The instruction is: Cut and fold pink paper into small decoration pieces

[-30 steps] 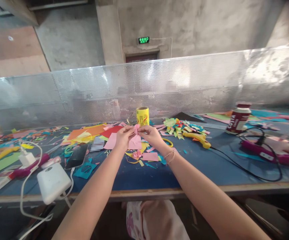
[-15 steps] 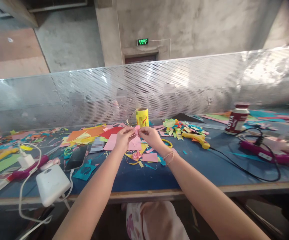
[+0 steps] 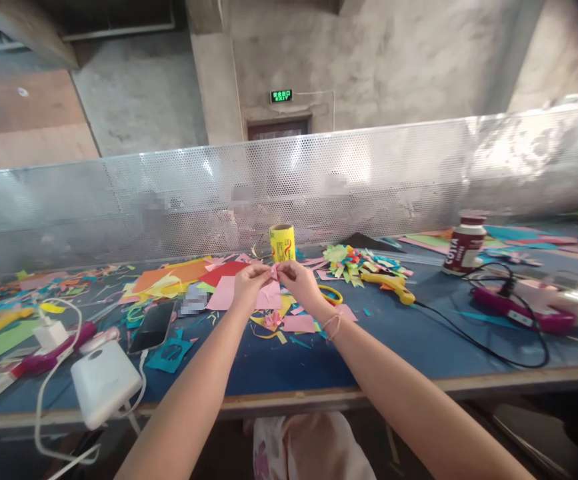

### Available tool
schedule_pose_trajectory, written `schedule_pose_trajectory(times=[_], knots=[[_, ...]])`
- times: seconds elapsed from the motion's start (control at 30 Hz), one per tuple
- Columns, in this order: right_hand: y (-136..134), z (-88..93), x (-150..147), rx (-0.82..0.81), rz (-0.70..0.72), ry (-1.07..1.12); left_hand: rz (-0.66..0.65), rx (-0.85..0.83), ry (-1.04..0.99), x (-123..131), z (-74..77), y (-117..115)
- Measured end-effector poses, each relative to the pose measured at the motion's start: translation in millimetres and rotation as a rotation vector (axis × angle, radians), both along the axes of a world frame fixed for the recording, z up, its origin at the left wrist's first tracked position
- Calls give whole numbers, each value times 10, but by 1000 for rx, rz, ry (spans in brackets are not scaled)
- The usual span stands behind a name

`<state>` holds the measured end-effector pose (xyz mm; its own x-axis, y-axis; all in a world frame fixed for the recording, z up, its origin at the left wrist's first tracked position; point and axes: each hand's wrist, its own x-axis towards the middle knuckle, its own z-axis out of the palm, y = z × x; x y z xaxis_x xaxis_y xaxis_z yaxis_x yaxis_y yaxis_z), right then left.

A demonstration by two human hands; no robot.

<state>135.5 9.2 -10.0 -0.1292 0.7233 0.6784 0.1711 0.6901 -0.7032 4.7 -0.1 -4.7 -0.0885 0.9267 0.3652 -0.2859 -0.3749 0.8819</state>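
Observation:
My left hand (image 3: pixel 252 282) and my right hand (image 3: pixel 299 283) meet over the middle of the table, fingertips pinched on a small piece of pink paper (image 3: pixel 274 271). The fingers cover most of that piece, so its shape is hard to make out. Pink paper sheets (image 3: pixel 223 293) lie beneath the hands. Closer to me are a small pink paper flower (image 3: pixel 273 321) and a cut pink rectangle (image 3: pixel 299 324). Just behind the hands stands a yellow roll (image 3: pixel 283 244). Yellow scissor handles (image 3: pixel 332 294) show beside my right wrist.
Right of my hands lie a yellow glue gun (image 3: pixel 389 285) with a black cord and a bunch of paper flowers (image 3: pixel 353 260). Farther right stand a coffee bottle (image 3: pixel 464 245) and a purple power strip (image 3: pixel 523 308). Leftward are a phone (image 3: pixel 153 327) and a white charger (image 3: pixel 105 381).
Both hands stay together on the pink paper, which now shows less between the fingers. The whole view has shifted slightly, with table items appearing a little lower.

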Motion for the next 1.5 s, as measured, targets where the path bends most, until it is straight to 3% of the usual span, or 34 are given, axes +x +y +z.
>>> schedule_pose_trajectory(times=[0.33,0.67,0.93,1.1,1.3,1.4,1.5], knots=[[49,-68,-11,-141,146,141,33,45,133,-31,-51,35],[116,-72,37,-197,68,28,21,160,346,-55,-154,110],[105,-46,51,-162,-58,-61,59,32,282,-12,-82,80],[114,-49,50,-184,-104,-29,-119,-158,148,61,-151,133],[115,-53,44,-275,16,72,-18,-44,240,29,-187,137],[108,-40,19,-340,110,85,103,24,339,-17,-147,95],[131,-57,8,-315,104,46,183,113,428,-27,-122,66]])
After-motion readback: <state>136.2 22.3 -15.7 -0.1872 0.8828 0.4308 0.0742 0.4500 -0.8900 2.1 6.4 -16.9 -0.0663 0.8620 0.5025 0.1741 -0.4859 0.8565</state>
